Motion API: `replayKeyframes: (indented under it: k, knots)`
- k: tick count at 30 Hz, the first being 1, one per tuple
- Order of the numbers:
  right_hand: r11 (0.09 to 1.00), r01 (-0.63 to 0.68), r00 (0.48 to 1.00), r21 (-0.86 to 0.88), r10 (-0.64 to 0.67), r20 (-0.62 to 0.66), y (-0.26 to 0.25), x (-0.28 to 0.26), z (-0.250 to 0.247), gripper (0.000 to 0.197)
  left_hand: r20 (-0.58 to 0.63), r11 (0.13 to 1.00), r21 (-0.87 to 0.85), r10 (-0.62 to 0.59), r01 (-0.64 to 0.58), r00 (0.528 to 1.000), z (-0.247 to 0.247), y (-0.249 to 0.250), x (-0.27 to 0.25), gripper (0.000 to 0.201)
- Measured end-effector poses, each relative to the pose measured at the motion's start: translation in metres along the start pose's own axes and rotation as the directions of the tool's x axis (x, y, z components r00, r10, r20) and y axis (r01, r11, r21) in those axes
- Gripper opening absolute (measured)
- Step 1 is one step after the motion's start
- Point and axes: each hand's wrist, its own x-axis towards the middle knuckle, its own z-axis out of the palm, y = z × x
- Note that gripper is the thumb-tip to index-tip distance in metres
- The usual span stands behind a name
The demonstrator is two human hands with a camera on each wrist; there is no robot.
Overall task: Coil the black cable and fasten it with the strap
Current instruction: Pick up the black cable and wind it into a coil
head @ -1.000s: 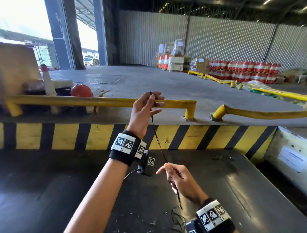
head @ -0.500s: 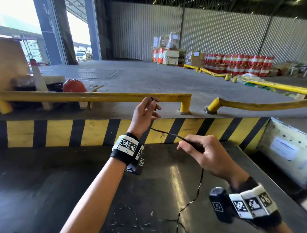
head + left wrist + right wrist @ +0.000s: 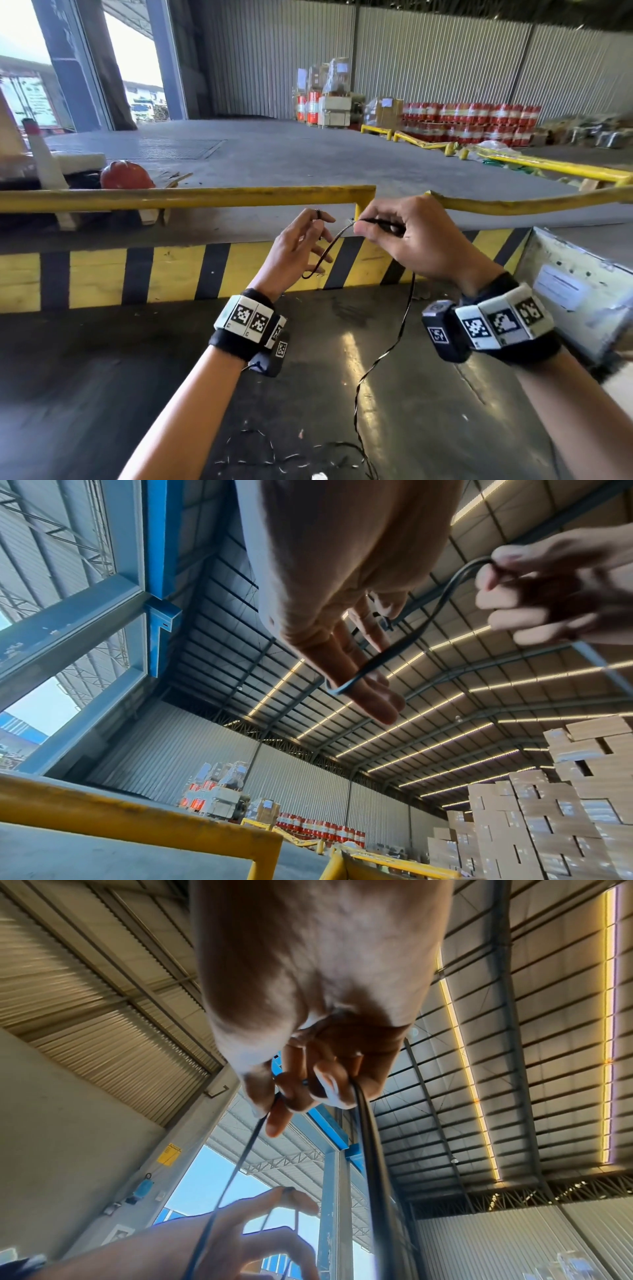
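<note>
Cable (image 3: 371, 664) loops the left hand's (image 3: 342, 588) fingers, clearest wrist-side.

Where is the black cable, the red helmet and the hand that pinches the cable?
black cable (image 3: 400, 334), head view, on its hanging stretch.
red helmet (image 3: 126, 175), head view, on its dome.
right hand (image 3: 416, 240), head view, on its back.

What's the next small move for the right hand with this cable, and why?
Probably carry the right hand down and around the left hand to lay another turn. Only one loop of the black cable hangs over the left fingers, the right hand pinches the cable beside them, and the rest trails down to the dark metal surface.
</note>
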Motion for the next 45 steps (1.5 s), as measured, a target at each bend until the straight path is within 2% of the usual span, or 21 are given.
replayKeyframes:
  k: [9,17,19,22,26,28,31,33,37,39,41,43,45]
  knots:
    - [1.0,0.013,1.0,-0.025,-0.013,-0.023,0.02,0.035,-0.016,0.019,0.169,0.973,-0.229,0.017,0.022,0.985,0.019,0.02,-0.019,0.035]
    - [0.999,-0.012,0.999,0.043,0.013,-0.034,0.041,0.041,-0.011,0.02,0.269,0.946,-0.314,0.012,0.076,0.963,0.037,0.023,-0.024,0.036]
    - [0.99,-0.052,0.998,0.135,0.055,-0.021,0.049,0.039,-0.008,0.018,0.269,0.939,-0.338,0.031,0.064,0.963,0.041,0.027,-0.023,0.036]
    - [0.913,-0.131,0.991,0.385,0.112,0.071,0.061,0.025,0.009,0.016,0.271,0.926,-0.375,0.057,0.051,0.961,0.046,0.037,-0.021,0.038]
    - [0.712,-0.302,0.953,0.634,0.239,0.185,0.06,-0.021,0.063,0.031,0.237,0.909,-0.416,0.086,0.021,0.968,0.048,0.047,-0.013,0.037]
    - [0.67,-0.34,0.94,0.66,0.241,0.24,0.056,-0.048,0.093,0.025,0.198,0.913,-0.408,0.098,-0.009,0.975,0.045,0.048,-0.006,0.036]
    - [0.684,-0.362,0.93,0.633,0.214,0.299,0.039,-0.078,0.115,0.042,0.138,0.935,-0.353,0.079,-0.026,0.987,0.035,0.041,0.007,0.035]
    - [0.673,-0.373,0.925,0.639,0.212,0.317,0.027,-0.088,0.109,0.04,0.111,0.955,-0.297,0.041,-0.006,0.993,0.029,0.032,0.013,0.035]
    - [0.711,-0.364,0.924,0.602,0.197,0.326,0.011,-0.087,0.073,0.032,0.07,0.984,-0.171,-0.029,0.041,0.997,0.027,0.011,0.021,0.033]
    - [0.704,-0.374,0.919,0.603,0.194,0.343,0.003,-0.08,0.047,0.029,0.077,0.998,-0.045,-0.037,0.041,0.996,0.032,0.001,0.023,0.031]
    - [0.694,-0.352,0.932,0.628,0.2,0.301,-0.001,-0.069,0.016,0.027,0.098,0.997,0.065,-0.046,0.04,0.994,0.037,-0.009,0.021,0.027]
    - [0.756,-0.272,0.961,0.595,0.186,0.203,0.002,-0.051,-0.016,0.025,0.144,0.996,0.018,-0.092,0.09,0.985,0.042,-0.014,0.012,0.027]
    - [0.872,-0.187,0.981,0.453,0.141,0.133,0.008,-0.03,-0.04,0.023,0.205,0.988,-0.083,-0.114,0.133,0.972,0.049,-0.011,0.0,0.029]
